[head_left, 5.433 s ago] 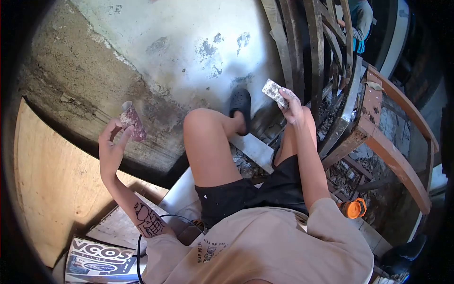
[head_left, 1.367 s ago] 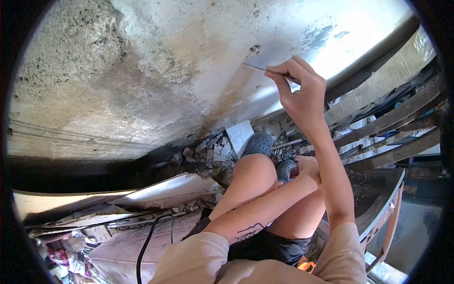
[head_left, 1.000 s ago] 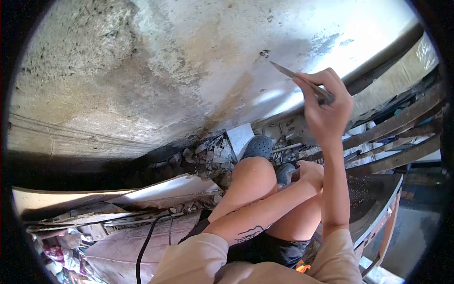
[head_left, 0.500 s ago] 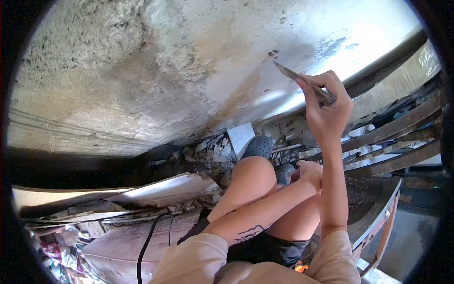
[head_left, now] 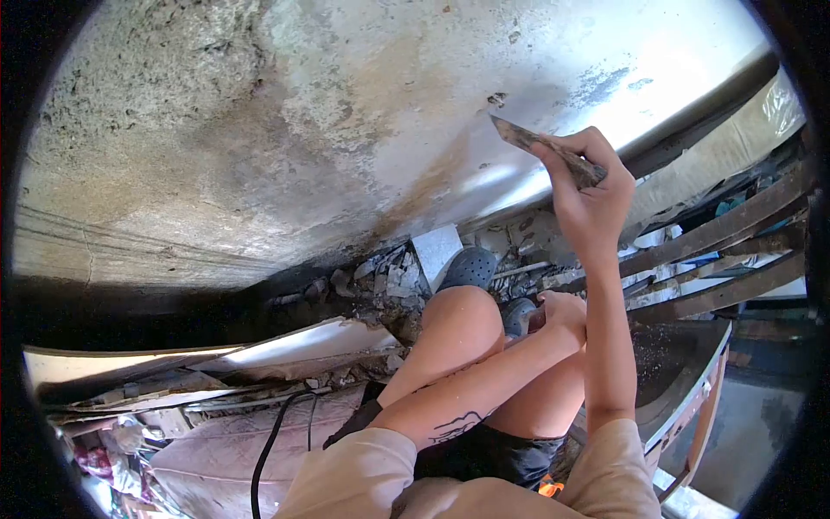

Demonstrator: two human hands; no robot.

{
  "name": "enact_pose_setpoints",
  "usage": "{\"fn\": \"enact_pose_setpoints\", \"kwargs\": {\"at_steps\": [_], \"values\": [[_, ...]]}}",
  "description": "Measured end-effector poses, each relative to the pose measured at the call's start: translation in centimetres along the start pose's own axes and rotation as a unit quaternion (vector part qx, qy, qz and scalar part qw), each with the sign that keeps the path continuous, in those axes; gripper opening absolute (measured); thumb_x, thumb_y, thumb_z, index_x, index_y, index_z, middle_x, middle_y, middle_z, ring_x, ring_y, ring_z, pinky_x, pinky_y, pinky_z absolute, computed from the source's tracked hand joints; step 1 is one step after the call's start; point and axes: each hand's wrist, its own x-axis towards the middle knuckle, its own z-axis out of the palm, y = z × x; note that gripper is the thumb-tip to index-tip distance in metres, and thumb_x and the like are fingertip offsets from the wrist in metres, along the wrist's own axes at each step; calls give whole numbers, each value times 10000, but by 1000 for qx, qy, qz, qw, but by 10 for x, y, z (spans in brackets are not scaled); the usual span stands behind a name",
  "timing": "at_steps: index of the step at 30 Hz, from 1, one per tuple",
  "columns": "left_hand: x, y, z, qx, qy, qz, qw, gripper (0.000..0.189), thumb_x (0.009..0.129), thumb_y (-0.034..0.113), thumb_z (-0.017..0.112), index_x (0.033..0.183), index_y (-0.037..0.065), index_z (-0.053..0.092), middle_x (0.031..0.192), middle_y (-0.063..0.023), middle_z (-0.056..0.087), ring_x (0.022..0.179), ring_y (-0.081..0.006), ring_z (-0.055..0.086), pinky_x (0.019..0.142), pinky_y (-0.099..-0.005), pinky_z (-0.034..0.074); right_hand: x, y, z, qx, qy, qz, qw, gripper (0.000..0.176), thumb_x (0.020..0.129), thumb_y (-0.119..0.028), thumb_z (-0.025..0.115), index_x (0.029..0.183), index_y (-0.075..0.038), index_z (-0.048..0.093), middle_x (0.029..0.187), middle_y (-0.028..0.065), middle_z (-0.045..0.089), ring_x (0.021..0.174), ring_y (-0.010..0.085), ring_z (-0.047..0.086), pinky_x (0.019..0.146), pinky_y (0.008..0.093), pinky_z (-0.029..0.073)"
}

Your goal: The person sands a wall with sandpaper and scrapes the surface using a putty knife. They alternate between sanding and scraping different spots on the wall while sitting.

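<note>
My right hand [head_left: 592, 190] is closed around a rough, pointed scraper-like tool [head_left: 546, 149], whose tip is by the stained, peeling wall [head_left: 415, 112], just below a small dark chip in it. Across my lap, my left forearm reaches to the right, and my left hand [head_left: 562, 313] is curled beside my raised knee, near the right forearm. A reddish object [head_left: 537, 320] partly shows at the left hand's fingers; its shape is too hidden to make out.
Rubble and a white tile piece [head_left: 437, 251] lie at the wall's foot by my grey clog [head_left: 471, 267]. Broken boards [head_left: 303, 350] and a black cable [head_left: 272, 441] are at left. Curved slats [head_left: 735, 225] and a dark tray-like surface [head_left: 670, 368] stand at right.
My right hand and the tool have shifted slightly left, and the tool looks turned a little. My left hand has barely moved.
</note>
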Motion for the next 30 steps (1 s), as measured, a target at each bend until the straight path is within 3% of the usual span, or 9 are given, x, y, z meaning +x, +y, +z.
{"fn": "enact_pose_setpoints", "kwargs": {"at_steps": [3,5,10,12,15,16,18,23,30], "values": [[-6,0,0,1,14,1,1000,365,811,350,542,1079,129,652,1092,-83,641,1010,-260,609,886,-544,402,-1,7,7,13,-2,33,999,78,734,13,684,797,18,639,717,94,599,645,132,569,604,239,450],[-8,0,-13,-23,-41,-22,999,354,822,329,535,1088,125,648,1120,-86,629,1029,-269,601,892,-540,399,-3,8,1,19,5,38,999,78,734,8,686,793,22,636,710,92,605,639,124,563,599,238,444],[17,-4,13,-13,-17,-17,1000,351,810,349,547,1040,112,666,1088,-80,643,1012,-245,606,887,-495,419,-2,17,2,61,38,76,994,84,736,-3,695,774,30,628,682,76,619,618,86,532,581,231,428],[19,-3,22,-2,-20,-7,1000,351,807,354,550,1028,109,671,1080,-79,646,1008,-239,607,886,-484,424,-3,16,-2,103,-6,105,989,84,745,-15,695,766,29,626,653,55,616,608,60,508,562,224,417],[12,-17,24,-90,14,61,994,326,809,323,541,1014,107,674,1059,-84,651,955,-235,619,845,-385,457,-4,23,0,110,3,103,989,92,751,-34,696,770,24,628,625,38,603,576,51,491,526,221,406],[11,-22,31,-30,111,69,991,268,817,299,521,940,99,652,937,-94,648,865,-253,619,738,-372,461,-3,24,3,130,12,111,985,97,751,-40,697,769,26,627,618,39,603,560,54,488,516,223,403],[8,-24,38,35,197,83,976,227,825,275,502,866,92,629,814,-104,644,774,-271,619,632,-358,464,0,23,9,134,4,107,985,88,760,-38,694,774,23,633,629,20,606,585,46,497,532,210,400],[14,-33,25,-43,121,-10,992,215,830,242,488,881,83,623,869,-107,650,835,-272,614,641,-362,468,-5,30,5,156,-4,114,981,73,773,-39,687,790,18,645,635,9,612,606,41,511,553,197,403],[20,-44,25,-27,116,-7,993,223,835,227,469,852,72,628,868,-113,650,826,-268,614,650,-364,465,-7,38,19,174,2,105,979,115,768,-96,705,795,1,648,640,19,622,598,43,508,537,211,400]]}}
